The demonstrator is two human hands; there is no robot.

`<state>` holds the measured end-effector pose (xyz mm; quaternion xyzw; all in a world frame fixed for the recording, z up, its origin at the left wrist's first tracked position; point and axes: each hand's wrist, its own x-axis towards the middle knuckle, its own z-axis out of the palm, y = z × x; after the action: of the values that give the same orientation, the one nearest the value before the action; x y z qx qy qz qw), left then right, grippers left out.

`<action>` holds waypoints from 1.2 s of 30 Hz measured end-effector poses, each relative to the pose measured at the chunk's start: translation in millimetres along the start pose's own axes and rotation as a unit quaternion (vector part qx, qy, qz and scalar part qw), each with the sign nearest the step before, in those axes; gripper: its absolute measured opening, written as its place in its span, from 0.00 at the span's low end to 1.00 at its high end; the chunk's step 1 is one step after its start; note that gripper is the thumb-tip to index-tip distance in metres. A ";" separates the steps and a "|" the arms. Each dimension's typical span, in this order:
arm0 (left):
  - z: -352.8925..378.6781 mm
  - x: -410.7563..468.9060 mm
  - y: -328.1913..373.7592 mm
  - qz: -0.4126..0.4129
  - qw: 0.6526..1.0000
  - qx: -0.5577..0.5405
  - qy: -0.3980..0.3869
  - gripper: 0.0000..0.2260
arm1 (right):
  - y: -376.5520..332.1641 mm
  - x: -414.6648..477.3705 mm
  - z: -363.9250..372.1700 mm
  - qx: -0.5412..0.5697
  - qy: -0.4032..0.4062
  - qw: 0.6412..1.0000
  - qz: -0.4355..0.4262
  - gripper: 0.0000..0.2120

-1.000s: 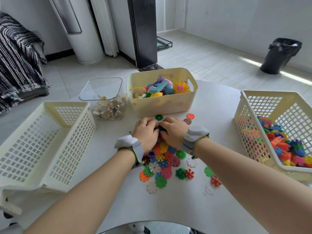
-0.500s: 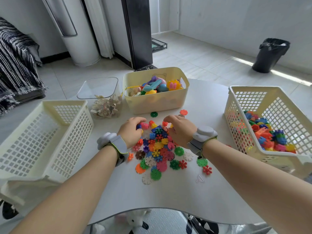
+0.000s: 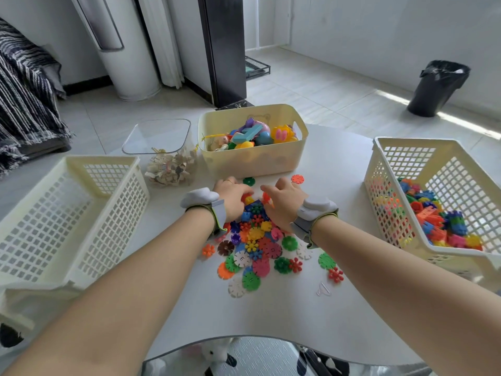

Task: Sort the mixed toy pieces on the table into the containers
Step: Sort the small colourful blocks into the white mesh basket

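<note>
A heap of small coloured toy pieces [image 3: 256, 245], mostly flat snowflake discs, lies in the middle of the white table [image 3: 271, 316]. My left hand [image 3: 233, 195] rests on the far end of the heap, fingers curled over a red and yellow piece. My right hand [image 3: 283, 198] is beside it, pinching a small orange piece [image 3: 267, 198] at the fingertips. An empty lattice basket [image 3: 67, 213] stands at the left. A second lattice basket [image 3: 433, 202], at the right, holds coloured blocks. Behind the hands a solid cream bin [image 3: 252, 156] holds mixed toys.
A clear square container [image 3: 162, 156] with pale wooden pieces stands left of the cream bin. A green disc [image 3: 249, 181] and an orange disc [image 3: 297, 179] lie apart near the bin. A clear clip [image 3: 323, 289] lies near the front. A black waste bin [image 3: 440, 86] stands on the floor.
My hands, pressed together over the heap a second ago, have parted slightly. The right hand now pinches an orange piece. The camera has tilted, shifting the scene.
</note>
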<state>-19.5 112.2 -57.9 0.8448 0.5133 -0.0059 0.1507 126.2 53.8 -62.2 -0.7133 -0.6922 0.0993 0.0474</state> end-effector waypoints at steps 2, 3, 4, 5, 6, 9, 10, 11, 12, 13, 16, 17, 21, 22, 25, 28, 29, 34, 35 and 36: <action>-1.3 2.9 1.9 0.012 1.000 0.015 0.005 0.20 | -1.5 4.9 -0.3 0.019 -0.025 0.999 0.016 0.17; -1.9 3.7 2.0 0.017 1.000 0.019 0.006 0.19 | -2.1 6.9 -1.4 0.027 -0.036 0.999 0.029 0.17; -2.8 4.1 2.3 0.021 1.000 0.020 0.008 0.17 | -2.4 9.2 -3.4 0.026 -0.046 0.998 0.036 0.17; -4.1 4.3 1.9 0.025 1.000 0.016 0.009 0.16 | -2.9 10.7 -6.7 0.016 -0.057 0.998 0.037 0.17; -5.8 4.0 1.7 0.028 0.999 0.013 0.010 0.15 | -3.1 11.8 -9.8 0.009 -0.068 0.997 0.034 0.17; -9.4 2.0 0.6 0.037 0.999 0.005 0.008 0.13 | -4.8 12.5 -17.2 -0.030 -0.086 0.996 0.007 0.15; -9.8 0.9 0.9 0.038 0.999 0.002 0.011 0.12 | -5.3 11.9 -18.0 -0.035 -0.083 0.996 0.003 0.15; -9.7 -0.3 1.2 0.039 0.999 -0.005 0.018 0.12 | -5.9 10.4 -19.2 -0.030 -0.076 0.997 -0.002 0.15; -9.6 -1.6 1.2 0.038 0.999 -0.016 0.025 0.11 | -5.5 9.7 -18.6 -0.019 -0.068 0.997 -0.007 0.15; -9.5 -2.6 1.1 0.037 0.998 -0.030 0.032 0.10 | -5.2 7.6 -19.0 0.001 -0.054 0.998 -0.009 0.13; -8.6 -5.3 0.6 0.039 0.996 -0.061 0.044 0.09 | -3.1 1.8 -20.2 0.036 -0.009 0.999 -0.011 0.07; -8.1 -5.9 0.2 0.040 0.996 -0.064 0.045 0.09 | -3.8 0.0 -21.5 0.040 -0.001 0.999 -0.011 0.07; -10.9 -8.5 1.4 0.039 0.993 -0.094 0.067 0.11 | -4.4 -5.8 -29.9 0.058 -0.001 0.998 0.004 0.11; -13.3 -9.1 2.8 0.039 0.991 -0.103 0.074 0.11 | -3.6 -6.5 -32.1 0.060 0.002 0.998 0.004 0.11; -20.3 -10.7 9.2 0.042 0.985 -0.148 0.074 0.08 | -3.6 -8.7 -40.2 0.073 0.011 0.997 0.003 0.11; -25.0 -14.6 18.4 0.051 0.975 -0.206 0.064 0.06 | -2.9 -12.1 -45.1 0.085 0.022 0.996 0.000 0.10; -26.5 -16.6 22.0 0.052 0.973 -0.218 0.064 0.06 | -2.0 -14.2 -48.3 0.092 0.029 0.995 -0.001 0.10; -38.4 -23.0 44.9 0.066 0.959 -0.269 0.058 0.06 | 10.5 -31.8 -73.2 0.108 0.066 0.992 0.009 0.11; -42.0 -23.7 52.3 0.074 0.954 -0.284 0.056 0.06 | 14.4 -36.5 -79.9 0.107 0.074 0.991 0.011 0.11; -45.5 -24.2 59.6 0.081 0.949 -0.300 0.053 0.06 | 18.8 -40.9 -85.6 0.110 0.082 0.990 0.014 0.10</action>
<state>14.3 77.6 4.3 0.7987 0.4283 0.2049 0.3697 161.4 18.3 20.5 -0.7190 -0.6610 0.1160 0.1807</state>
